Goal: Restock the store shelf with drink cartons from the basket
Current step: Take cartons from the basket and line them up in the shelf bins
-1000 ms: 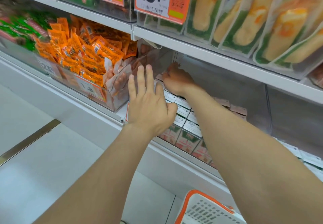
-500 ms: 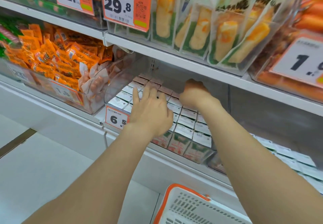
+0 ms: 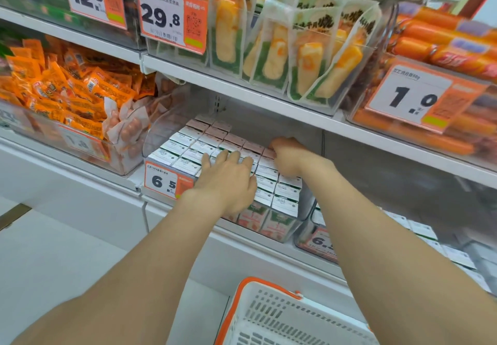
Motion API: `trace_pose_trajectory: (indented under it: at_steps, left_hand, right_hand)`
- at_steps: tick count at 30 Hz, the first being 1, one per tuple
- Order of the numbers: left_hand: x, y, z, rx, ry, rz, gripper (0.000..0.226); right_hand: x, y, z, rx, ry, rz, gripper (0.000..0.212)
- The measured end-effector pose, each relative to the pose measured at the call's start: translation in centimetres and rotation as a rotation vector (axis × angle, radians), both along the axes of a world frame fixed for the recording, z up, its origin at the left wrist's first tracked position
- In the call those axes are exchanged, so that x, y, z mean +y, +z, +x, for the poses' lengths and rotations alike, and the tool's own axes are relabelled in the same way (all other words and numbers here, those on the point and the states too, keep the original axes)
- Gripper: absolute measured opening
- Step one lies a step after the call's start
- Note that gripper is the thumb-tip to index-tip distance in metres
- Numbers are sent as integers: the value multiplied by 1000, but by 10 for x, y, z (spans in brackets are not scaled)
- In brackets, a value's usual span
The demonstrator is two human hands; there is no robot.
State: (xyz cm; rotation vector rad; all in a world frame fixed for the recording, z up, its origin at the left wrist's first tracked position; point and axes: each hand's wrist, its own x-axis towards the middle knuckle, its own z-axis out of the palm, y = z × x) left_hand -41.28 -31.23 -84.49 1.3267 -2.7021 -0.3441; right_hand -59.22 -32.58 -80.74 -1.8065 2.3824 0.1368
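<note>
Nearest the camera, at the bottom edge, sits the white basket [image 3: 282,315] with its orange rim, just below the shelf [image 3: 236,239]; the part in view shows only bare slotted wall. Both forearms reach up from it into a clear bin [image 3: 306,204] on that shelf, beside the 6.5 price tag [image 3: 164,182]. The left hand [image 3: 228,180] lies flat, fingers straight and slightly spread, resting on the tops of the front rows of drink cartons [image 3: 285,191], which stand upright and tightly packed in the bin. Farther in, the right hand [image 3: 289,156] is at the back right of the block with its fingers bent down over a pink-topped carton; whether it pinches that carton or only pushes it I cannot tell. Above hang pale pouches [image 3: 277,57] on the next shelf up. The step in hand looks like seating and squaring a carton into the back row while the left hand steadies the block. The next move calls for letting go without tipping neighbours, then reaching down to the basket for another carton.
</note>
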Motion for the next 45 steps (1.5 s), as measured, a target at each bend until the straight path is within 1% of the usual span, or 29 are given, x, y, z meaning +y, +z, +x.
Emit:
trace_pose_trajectory:
  at_steps: [2, 4, 5, 8, 9, 12, 14, 18, 19, 20, 21, 23, 25, 27, 28, 29, 31, 32, 33, 34, 35, 37, 38, 39, 40, 42, 44, 45]
  left_hand:
    - [0, -1, 0, -3, -5, 1, 47]
    - [-1, 0, 0, 1, -5, 0, 47]
    - [-1, 0, 0, -4, -10, -2, 49]
    - [0, 0, 0, -15, -50, -2, 54]
    - [1, -1, 0, -17, -73, -1, 57]
    - [1, -4, 1, -48, -134, 0, 65]
    - [0, -4, 1, -54, -146, 8, 67]
    - [1, -2, 1, -38, -138, 18, 63]
    - [2, -2, 1, -30, -133, 19, 59]
    - [3, -2, 0, -18, -131, 13, 55]
    - [5, -2, 0, -3, -131, -1, 50]
    - [11, -2, -2, 32, -139, -21, 43]
    - [21, -2, -8, 54, -175, -33, 43]
    - [35, -2, -14, 71, -221, -40, 50]
    - [42, -2, -17, 74, -237, -34, 58]
    - [50, -2, -20, 63, -250, -15, 70]
    - [65, -3, -27, 37, -284, 28, 97]
    - [74, -5, -33, 51, -310, 36, 105]
    - [83, -7, -39, 92, -331, 38, 106]
    - [91, -10, -48, 153, -334, 45, 103]
    - [98, -12, -56, 229, -315, 49, 94]
    - [105, -16, -73, 395, -190, 5, 63]
    - [106, -17, -81, 476, -119, -16, 47]
    - [106, -17, -88, 550, -70, -19, 39]
    - [105, -17, -95, 612, -40, -1, 38]
    - [104, -18, -105, 676, 15, 10, 41]
    - [104, -19, -111, 669, 57, -41, 43]
    - [105, -20, -112, 659, 61, -65, 44]
  right_hand:
    - [2, -2, 8, 16, 25, 14, 12]
    - [4, -3, 12, 13, 26, 36, 12]
    - [4, -4, 12, 6, 22, 38, 17]
    - [3, -7, 8, -13, -52, 32, 41]
    - [3, -7, 6, -28, -68, 32, 43]
    - [2, -3, 3, -72, -69, 46, 41]
    - [2, -2, 2, -66, -53, 53, 41]
    - [12, 0, 11, 4, -53, 89, 58]
    - [19, 0, 15, 7, -52, 54, 60]
    - [31, 1, 22, -2, -44, 0, 59]
    - [45, 2, 28, -4, -19, -80, 53]
    - [79, -4, 41, 70, 77, -278, 37]
    - [114, -15, 44, 133, 179, -496, 33]
    - [145, -26, 34, 84, 209, -711, 33]
    - [159, -29, 24, 56, 184, -780, 32]
    - [173, -32, 11, 24, 138, -826, 32]
    - [196, -39, -21, -48, 30, -860, 27]
    - [206, -43, -39, -61, -13, -846, 24]
    - [215, -46, -55, -48, -31, -813, 23]
    - [224, -50, -68, -22, -13, -767, 24]
    - [233, -55, -78, 11, 45, -727, 24]
    - [248, -61, -86, 94, 191, -691, 22]
    - [253, -62, -85, 132, 228, -695, 21]
    - [255, -65, -84, 144, 233, -715, 19]
    - [256, -66, -81, 111, 206, -734, 18]
    - [254, -67, -74, -41, 124, -763, 17]
    - [251, -67, -70, -163, 75, -749, 17]
    - [249, -67, -68, -189, 79, -720, 18]
